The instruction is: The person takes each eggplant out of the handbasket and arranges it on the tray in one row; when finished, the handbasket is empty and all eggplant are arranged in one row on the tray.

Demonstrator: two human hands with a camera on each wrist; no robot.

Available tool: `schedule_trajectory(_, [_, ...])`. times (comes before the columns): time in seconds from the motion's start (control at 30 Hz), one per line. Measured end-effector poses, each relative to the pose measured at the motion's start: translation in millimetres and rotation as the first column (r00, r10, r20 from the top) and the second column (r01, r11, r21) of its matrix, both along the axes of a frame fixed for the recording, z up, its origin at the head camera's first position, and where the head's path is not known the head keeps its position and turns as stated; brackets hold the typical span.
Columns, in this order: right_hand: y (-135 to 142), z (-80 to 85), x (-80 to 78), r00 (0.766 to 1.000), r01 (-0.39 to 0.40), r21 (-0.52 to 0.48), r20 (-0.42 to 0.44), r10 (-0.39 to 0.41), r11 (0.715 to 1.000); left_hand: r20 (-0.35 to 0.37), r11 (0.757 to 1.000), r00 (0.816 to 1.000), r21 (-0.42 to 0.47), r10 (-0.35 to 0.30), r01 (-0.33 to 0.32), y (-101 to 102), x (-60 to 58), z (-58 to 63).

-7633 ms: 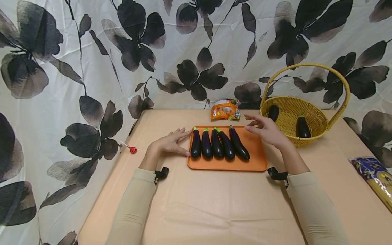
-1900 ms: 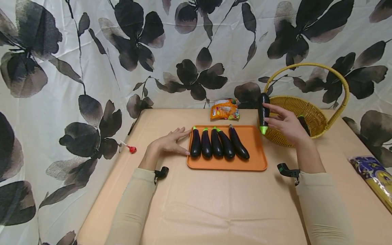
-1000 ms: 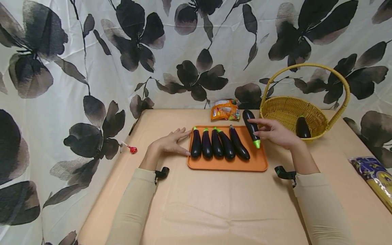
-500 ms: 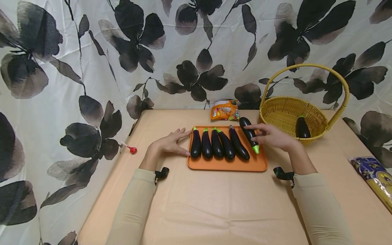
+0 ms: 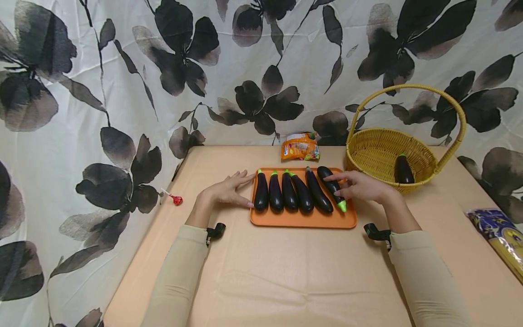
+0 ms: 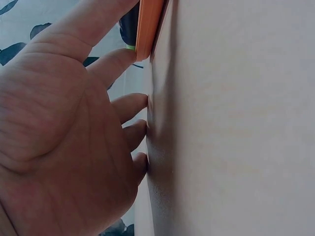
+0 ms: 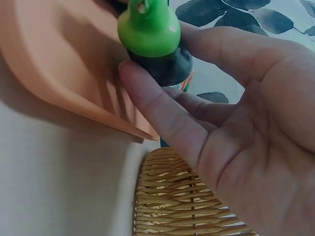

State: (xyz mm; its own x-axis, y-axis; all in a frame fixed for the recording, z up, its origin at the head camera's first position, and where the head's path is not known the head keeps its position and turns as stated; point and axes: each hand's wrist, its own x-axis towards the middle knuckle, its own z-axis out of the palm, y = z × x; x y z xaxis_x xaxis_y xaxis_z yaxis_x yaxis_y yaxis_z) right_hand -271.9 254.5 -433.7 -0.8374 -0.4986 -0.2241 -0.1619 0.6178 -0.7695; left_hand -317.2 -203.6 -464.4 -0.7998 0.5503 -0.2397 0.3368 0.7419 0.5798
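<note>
My right hand (image 5: 361, 185) pinches a dark eggplant (image 5: 325, 175) low over the right part of an orange tray (image 5: 302, 220). Its bright green stem end (image 7: 150, 32) points toward me, and the right wrist view shows thumb and fingers around the body just behind it. Several more eggplants (image 5: 275, 193) lie side by side on the tray, stems away from me. At the tray's left edge rests my left hand (image 5: 226, 190), fingers spread; in the left wrist view, thumb and index finger touch the tray's rim (image 6: 147, 29) and the other fingertips meet the tabletop.
A yellow wicker basket (image 5: 377, 141) with a tall handle stands at the back right, one eggplant (image 5: 403, 170) inside. Behind the tray lies an orange snack bag (image 5: 300, 147). A red lollipop (image 5: 177, 200) is at the left, a blue-and-yellow packet (image 5: 498, 238) at the right edge.
An eggplant has come out of the basket in my right hand, moved left and been lowered to the tray's right part beside the row. The left hand has stayed put.
</note>
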Motion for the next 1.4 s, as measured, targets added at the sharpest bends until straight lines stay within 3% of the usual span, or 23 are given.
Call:
schedule_trajectory(0.47, [-1.9,-2.6,0.9,0.996,-0.048,-0.003,0.077,0.048,0.999,-0.015,1.0,1.0,0.005,-0.01,0.01,-0.7,1.7,-1.4])
schedule_trajectory(0.77, [-1.7,-2.3,0.3,0.996,-0.088,0.026,0.029,0.087,0.996,-0.01,1.0,1.0,0.011,-0.003,0.003,-0.4,2.7,-1.6])
schedule_trajectory(1.4, [-2.6,-0.7,0.0,0.995,-0.091,0.04,-0.047,0.093,0.995,-0.035,0.999,0.999,-0.014,-0.038,0.037,-0.7,2.5,0.1])
